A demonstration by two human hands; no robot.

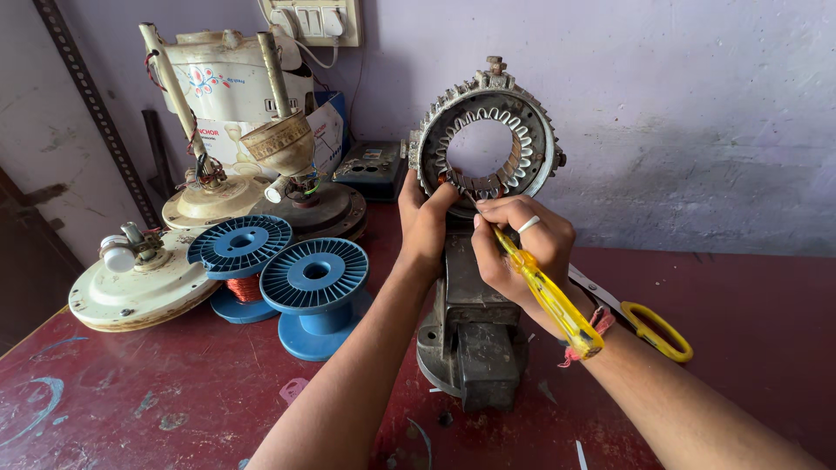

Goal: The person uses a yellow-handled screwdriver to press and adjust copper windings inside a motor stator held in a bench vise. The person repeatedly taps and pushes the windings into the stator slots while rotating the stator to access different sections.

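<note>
At the centre of my red desk [740, 296], a ring-shaped motor stator [486, 135] stands upright in a grey bench vise [470, 322], against the lilac wall. My left hand [424, 222] is closed on the stator's lower rim at about 7 o'clock, thumb and fingers pinching the metal. My right hand [527, 248] is wrapped around a yellow-handled screwdriver [547, 296], its tip pressed into the slots at the ring's 6 o'clock; the handle runs back along my wrist. The two hands sit just beside each other, almost touching. Yellow-handled scissors [649, 326] lie on the desk at 3 o'clock from the vise. At 9 o'clock stand two blue wire spools [315, 277], one showing copper wire, and beyond them, from 9 to 11 o'clock, several cream ceiling-fan motor housings [139, 287]. A switchboard [318, 19] hangs on the wall at 11 o'clock
</note>
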